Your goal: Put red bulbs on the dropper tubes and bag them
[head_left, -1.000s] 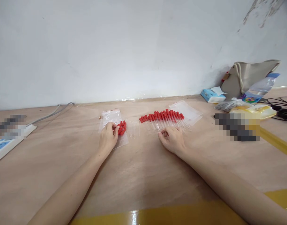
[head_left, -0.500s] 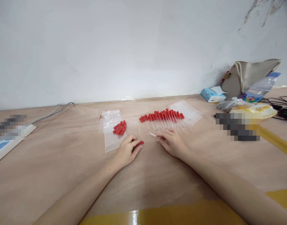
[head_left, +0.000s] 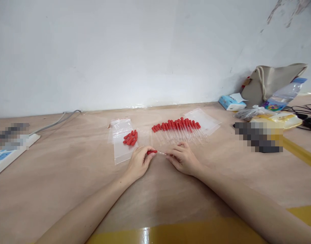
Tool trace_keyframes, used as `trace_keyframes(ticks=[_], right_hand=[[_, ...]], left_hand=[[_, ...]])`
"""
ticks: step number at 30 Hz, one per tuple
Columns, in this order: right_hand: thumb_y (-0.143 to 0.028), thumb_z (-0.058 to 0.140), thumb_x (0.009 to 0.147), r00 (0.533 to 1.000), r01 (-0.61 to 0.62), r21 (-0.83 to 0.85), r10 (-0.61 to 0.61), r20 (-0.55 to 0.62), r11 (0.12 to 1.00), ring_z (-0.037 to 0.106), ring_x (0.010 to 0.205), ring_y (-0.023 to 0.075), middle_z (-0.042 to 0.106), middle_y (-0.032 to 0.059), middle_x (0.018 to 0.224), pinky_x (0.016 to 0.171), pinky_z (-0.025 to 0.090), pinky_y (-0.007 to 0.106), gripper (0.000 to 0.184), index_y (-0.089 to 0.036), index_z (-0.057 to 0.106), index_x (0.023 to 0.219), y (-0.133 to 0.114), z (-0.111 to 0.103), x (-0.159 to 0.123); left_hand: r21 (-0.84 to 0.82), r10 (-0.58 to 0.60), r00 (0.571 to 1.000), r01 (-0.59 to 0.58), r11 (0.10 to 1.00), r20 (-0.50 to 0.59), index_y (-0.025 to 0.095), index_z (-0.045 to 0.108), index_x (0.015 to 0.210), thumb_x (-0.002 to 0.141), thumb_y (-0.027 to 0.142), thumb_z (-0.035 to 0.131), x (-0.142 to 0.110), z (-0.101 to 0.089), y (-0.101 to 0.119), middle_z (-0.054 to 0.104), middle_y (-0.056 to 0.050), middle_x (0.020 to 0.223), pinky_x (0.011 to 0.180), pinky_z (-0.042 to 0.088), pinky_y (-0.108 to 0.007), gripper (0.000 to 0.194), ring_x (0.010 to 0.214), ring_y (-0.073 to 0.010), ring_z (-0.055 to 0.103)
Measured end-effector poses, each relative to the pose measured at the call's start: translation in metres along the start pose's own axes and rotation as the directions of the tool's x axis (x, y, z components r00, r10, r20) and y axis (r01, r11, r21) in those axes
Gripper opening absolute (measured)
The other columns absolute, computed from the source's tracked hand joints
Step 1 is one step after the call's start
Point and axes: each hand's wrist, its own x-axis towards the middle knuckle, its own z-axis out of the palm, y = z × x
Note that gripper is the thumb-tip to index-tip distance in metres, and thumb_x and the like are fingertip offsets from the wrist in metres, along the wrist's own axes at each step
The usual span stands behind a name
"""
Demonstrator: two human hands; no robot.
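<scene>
Red cap: held at the near middle of the worktop (head_left: 155, 200); this red cap (head_left: 152, 152) lies nearly sideways, long axis left to right, its right end facing the tube.
Glass tube: the thin glass tube (head_left: 162, 153) runs on from the cap's right end, its long axis also sideways and dipping slightly toward the person on the right. How far it sits inside the cap cannot be told.
Left hand: the left hand (head_left: 140, 161) is closed in a pinch on the cap, thumb on the near side, fingers on the far side.
Right hand: the right hand (head_left: 183, 160) pinches the tube between thumb and fingers, which hide its right end.
Loose caps: a small heap of red caps (head_left: 130, 138) lies on a flat plastic bag (head_left: 121, 154), beyond the left hand, mostly slanting up to the right.
Bare tubes: a few clear tubes (head_left: 145, 138) lie side by side between heap and row, pointing toward the wall.
Capped row: many capped tubes (head_left: 179, 125) lie just beyond the right hand, red ends toward the wall, glass ends toward the person.
Far right: another plastic bag (head_left: 206, 122), a tissue pack (head_left: 231, 103) and a cloth bag (head_left: 274, 81).
Far left: a power strip (head_left: 18, 150).
</scene>
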Motion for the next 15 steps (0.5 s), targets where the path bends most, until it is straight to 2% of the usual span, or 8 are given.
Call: trace_keyframes(ticks=[6,11,15], right_hand=[[-0.027,0.041,0.086,1.0,-0.012,0.063,0.013,-0.005,0.998,0.055,0.07,0.0121,0.064,0.003,0.077,0.083,0.029,0.033,0.022,-0.02,0.061,0.091,-0.002,-0.0024,0.0013],[-0.026,0.042,0.086,1.0,0.021,0.115,-0.022,0.009,0.993,0.055,0.073,0.0117,0.064,0.0024,0.077,0.081,0.03,0.032,0.021,-0.02,0.063,0.09,-0.0032,-0.0033,0.0026],[-0.025,0.044,0.085,0.999,0.048,0.093,-0.049,0.005,0.995,0.053,0.07,0.0103,0.064,0.0013,0.078,0.079,0.028,0.032,0.021,-0.021,0.064,0.091,-0.0002,-0.0031,0.0025]], left_hand=[[0.003,0.039,0.999,-0.039,0.999,-0.009,0.02,0.054,0.09,0.086,0.028,0.044,-0.0005,0.0012,0.0012,0.063,-0.001,0.087,0.079,0.039,-0.033,0.013,0.082,-0.0159,0.056],[-0.043,0.007,1.0,-0.008,0.999,-0.017,0.019,0.055,0.085,0.085,0.029,0.047,-0.0015,0.0006,0.0013,0.063,0.0,0.081,0.079,0.039,-0.032,0.013,0.077,-0.0147,0.056],[-0.061,0.03,0.999,-0.03,0.998,0.014,0.019,0.058,0.083,0.083,0.029,0.05,-0.0022,-0.0004,0.0008,0.063,0.0,0.078,0.076,0.041,-0.031,0.012,0.077,-0.0154,0.054]])
